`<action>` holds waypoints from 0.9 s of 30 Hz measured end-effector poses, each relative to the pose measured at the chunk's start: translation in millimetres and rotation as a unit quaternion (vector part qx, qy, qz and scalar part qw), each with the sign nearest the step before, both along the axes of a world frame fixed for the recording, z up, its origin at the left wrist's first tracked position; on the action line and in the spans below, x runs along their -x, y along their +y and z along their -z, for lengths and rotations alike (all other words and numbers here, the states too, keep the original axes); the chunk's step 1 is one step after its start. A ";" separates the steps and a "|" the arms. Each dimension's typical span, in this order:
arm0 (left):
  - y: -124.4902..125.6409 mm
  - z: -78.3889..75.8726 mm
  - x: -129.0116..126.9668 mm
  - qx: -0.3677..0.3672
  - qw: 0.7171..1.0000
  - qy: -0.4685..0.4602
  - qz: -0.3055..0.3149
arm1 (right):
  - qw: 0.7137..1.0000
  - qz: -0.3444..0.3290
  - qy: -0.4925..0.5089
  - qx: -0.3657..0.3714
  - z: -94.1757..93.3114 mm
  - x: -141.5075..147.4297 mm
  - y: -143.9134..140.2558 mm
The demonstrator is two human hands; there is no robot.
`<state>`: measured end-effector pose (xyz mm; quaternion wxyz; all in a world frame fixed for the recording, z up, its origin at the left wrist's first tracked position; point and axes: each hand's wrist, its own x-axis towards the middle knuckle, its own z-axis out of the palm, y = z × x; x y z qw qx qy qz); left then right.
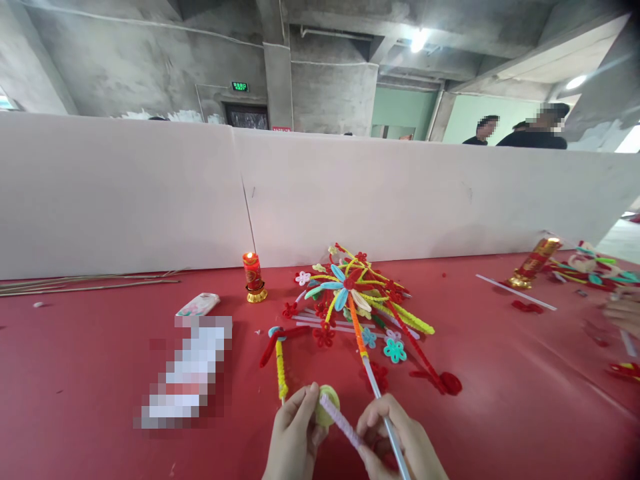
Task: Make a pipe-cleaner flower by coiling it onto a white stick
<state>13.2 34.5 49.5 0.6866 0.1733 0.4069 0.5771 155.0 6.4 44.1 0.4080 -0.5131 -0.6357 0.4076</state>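
Observation:
Low in the middle, my left hand (296,430) pinches a pale yellow coiled disc (331,417) between thumb and fingers. My right hand (400,437) is closed on a lavender fuzzy pipe cleaner stem (343,421), whose upper end lies against the disc. A whitish stick (374,380), orange-wrapped towards its top, crosses over my right hand; whether the fingers also grip it I cannot tell. At its far end is a pipe cleaner flower (349,287) with blue and cream petals and a red centre. A yellow-wrapped stick (281,370) lies just beyond my left hand.
Behind the flower is a pile of pipe cleaner flowers (395,350). A lit red candle (253,272) stands left, another candle (537,261) leans right. A white packet (199,305) lies left. Another person's hand (623,307) shows at right. A white partition (350,193) closes the back.

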 end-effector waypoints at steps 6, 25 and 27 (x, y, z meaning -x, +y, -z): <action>0.2 2.5 0.8 -0.007 1.000 -0.014 0.010 | 1.000 -0.007 -0.002 -0.014 0.1 -3.2 1.2; 0.5 7.6 3.2 -0.055 0.996 0.027 0.069 | 0.999 0.004 0.024 -0.044 1.5 -9.4 5.1; 0.6 8.2 3.0 -0.056 0.995 0.024 0.079 | 0.998 0.005 0.032 -0.053 2.9 -9.7 5.1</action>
